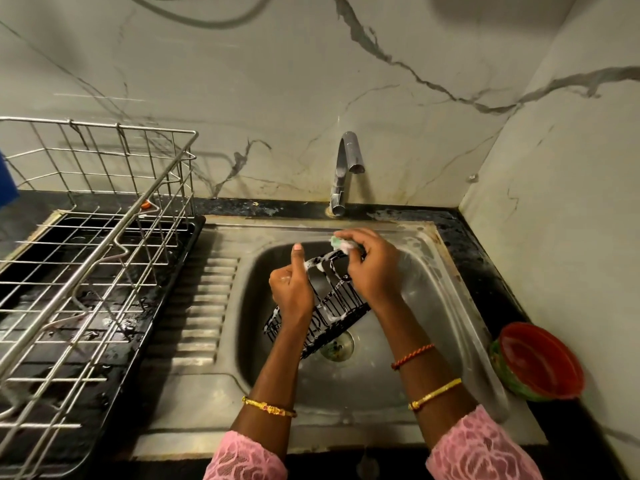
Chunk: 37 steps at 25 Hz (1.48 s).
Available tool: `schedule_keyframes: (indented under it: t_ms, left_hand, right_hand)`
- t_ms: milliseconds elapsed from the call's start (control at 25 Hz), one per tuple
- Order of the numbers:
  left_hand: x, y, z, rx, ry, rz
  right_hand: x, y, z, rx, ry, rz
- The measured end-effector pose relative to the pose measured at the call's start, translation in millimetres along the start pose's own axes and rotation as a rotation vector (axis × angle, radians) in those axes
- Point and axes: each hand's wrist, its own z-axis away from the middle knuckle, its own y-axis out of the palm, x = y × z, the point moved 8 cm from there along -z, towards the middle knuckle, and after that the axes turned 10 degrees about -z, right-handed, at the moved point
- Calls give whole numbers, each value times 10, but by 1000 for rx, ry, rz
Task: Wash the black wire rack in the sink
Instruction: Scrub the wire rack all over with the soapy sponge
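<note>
Centrally, one black wire rack point(322, 311), soapy, held over the sink point(450, 292) basin; its long axis runs lower left to upper right, handle end raised toward the tap point(346, 168). Left hand point(291, 292) grips the handle wire, thumb up. Right hand point(372, 268) pinches a green sponge point(337, 242) against the rack's top. Basin walls stand near on all sides. Steel dish drainer point(86, 258) at frame left; red bowl point(540, 362) at lower right.

I see the rack point(332, 306), black wire streaked with white suds, held tilted over the sink point(450, 271) basin, its low end just above the drain point(337, 346), its foamy top rail up toward the tap point(346, 168).
</note>
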Motion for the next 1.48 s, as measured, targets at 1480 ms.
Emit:
schedule_keyframes:
  t_ms: [1480]
  left_hand:
    - [83, -58, -106, 54, 12, 99]
  right_hand:
    - [341, 62, 196, 33, -39, 19]
